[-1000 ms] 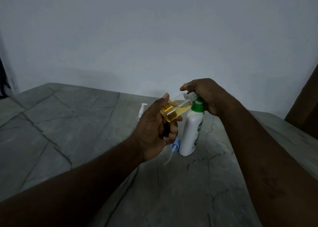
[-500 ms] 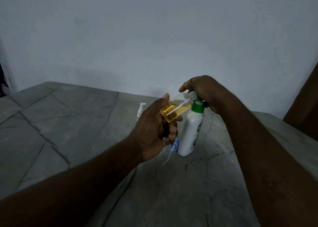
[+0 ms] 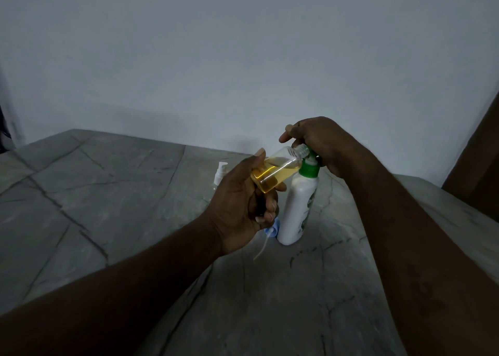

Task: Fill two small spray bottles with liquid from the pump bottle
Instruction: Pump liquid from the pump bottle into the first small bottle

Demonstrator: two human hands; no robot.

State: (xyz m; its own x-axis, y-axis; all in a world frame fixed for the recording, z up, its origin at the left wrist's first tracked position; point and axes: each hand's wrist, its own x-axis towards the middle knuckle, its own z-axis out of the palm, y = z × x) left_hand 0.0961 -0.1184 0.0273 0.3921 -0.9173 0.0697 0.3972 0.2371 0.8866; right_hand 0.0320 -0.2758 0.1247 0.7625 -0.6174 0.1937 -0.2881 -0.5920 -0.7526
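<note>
My left hand [image 3: 241,206] grips a small clear spray bottle [image 3: 275,171], tilted, about half full of yellow liquid, with its open neck held at the pump's nozzle. The white pump bottle [image 3: 297,207] with a green collar stands upright on the stone table [image 3: 108,193]. My right hand [image 3: 317,142] sits on top of the pump head, fingers curled over it, and hides most of it. A blue spray cap with a thin dip tube [image 3: 271,231] lies on the table by the pump bottle's base, partly hidden behind my left hand.
A second small bottle with a white spray top [image 3: 220,173] stands on the table behind my left hand, mostly hidden. A pale wall rises just behind the table. A dark wooden edge [image 3: 475,177] stands at the far right.
My right hand has risen a little on the pump head. The small bottle stays tilted at the nozzle. The view has shifted slightly.
</note>
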